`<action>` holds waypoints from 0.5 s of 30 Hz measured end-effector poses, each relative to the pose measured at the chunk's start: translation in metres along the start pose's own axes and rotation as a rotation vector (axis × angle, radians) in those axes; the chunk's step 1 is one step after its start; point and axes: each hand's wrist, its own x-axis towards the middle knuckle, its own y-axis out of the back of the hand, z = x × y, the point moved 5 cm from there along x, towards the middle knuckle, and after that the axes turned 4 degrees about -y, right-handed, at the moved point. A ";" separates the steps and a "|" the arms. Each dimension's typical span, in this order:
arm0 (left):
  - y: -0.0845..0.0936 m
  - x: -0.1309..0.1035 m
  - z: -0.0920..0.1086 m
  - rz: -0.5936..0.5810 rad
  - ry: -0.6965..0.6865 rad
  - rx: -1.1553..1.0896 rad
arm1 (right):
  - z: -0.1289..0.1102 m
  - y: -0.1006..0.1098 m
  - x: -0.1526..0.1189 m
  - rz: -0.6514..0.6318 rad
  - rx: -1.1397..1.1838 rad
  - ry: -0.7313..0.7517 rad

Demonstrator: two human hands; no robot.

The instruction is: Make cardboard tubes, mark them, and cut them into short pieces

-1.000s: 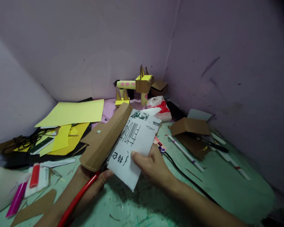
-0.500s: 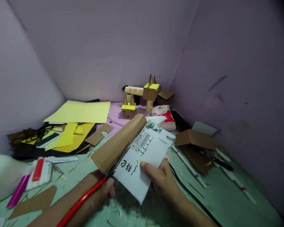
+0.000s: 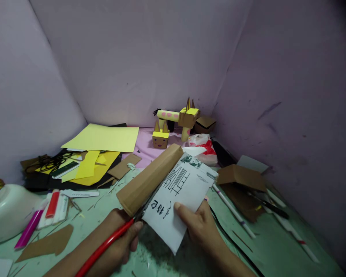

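A piece of folded cardboard is held up before me, with a plain brown flap [image 3: 150,179] on the left and a white printed panel [image 3: 180,188] on the right. My right hand [image 3: 200,225] pinches the white panel's lower right edge, thumb on top, fingers behind. My left hand [image 3: 127,238] is closed on red-handled scissors [image 3: 106,244], the handle running toward the lower left. The scissors' pivot is at the cardboard's near end, and the blades lie along the line between flap and panel. How far apart the blades are is hard to make out.
Behind stand a cardboard animal figure [image 3: 187,117] and a small cardboard head [image 3: 160,139]. Left lie yellow paper [image 3: 103,137], a magenta tube [image 3: 29,230] and a white rounded container [image 3: 10,215]. Right are a cardboard box [image 3: 242,177], a black-handled knife [image 3: 272,209] and marker pens [image 3: 236,213].
The camera view has shifted slightly, so everything appears a little further right and lower. Both hands keep their hold on the cardboard and scissors, with little other visible movement.
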 end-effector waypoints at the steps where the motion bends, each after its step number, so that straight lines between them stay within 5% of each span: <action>1: -0.003 0.000 -0.002 -0.020 0.016 -0.018 | 0.000 0.000 0.000 0.002 0.000 -0.005; 9: -0.009 0.005 -0.006 -0.119 0.074 -0.117 | 0.000 0.004 0.005 -0.032 -0.014 -0.031; 15: 0.005 0.006 0.009 -0.103 -0.038 -0.071 | 0.001 0.004 0.008 -0.095 0.040 -0.076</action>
